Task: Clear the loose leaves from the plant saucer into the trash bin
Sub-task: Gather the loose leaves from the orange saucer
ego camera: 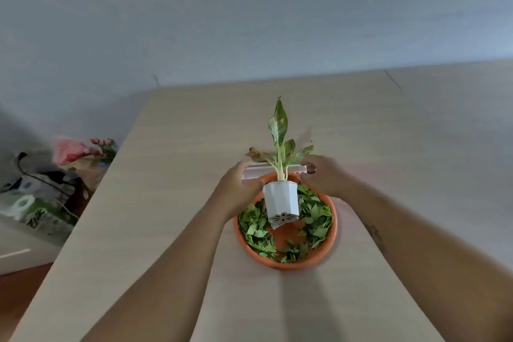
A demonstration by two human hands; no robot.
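Both the left hand (238, 186) and right hand (323, 176) grip the white pot (281, 200), tilted above the leaf-filled saucer (288, 264).

1. Soft, even, rather dim light; no glare.
2. Faint diffuse shadows lie on the table (177, 175) beneath the forearms.
3. Wide-angle bending curves the table edges.
4. Overall softness; left-side clutter (41, 203) blurs.

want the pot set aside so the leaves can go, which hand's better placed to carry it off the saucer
Left. The left hand wraps the white pot's rim, while the right hand sits higher, only at the rim's far edge.
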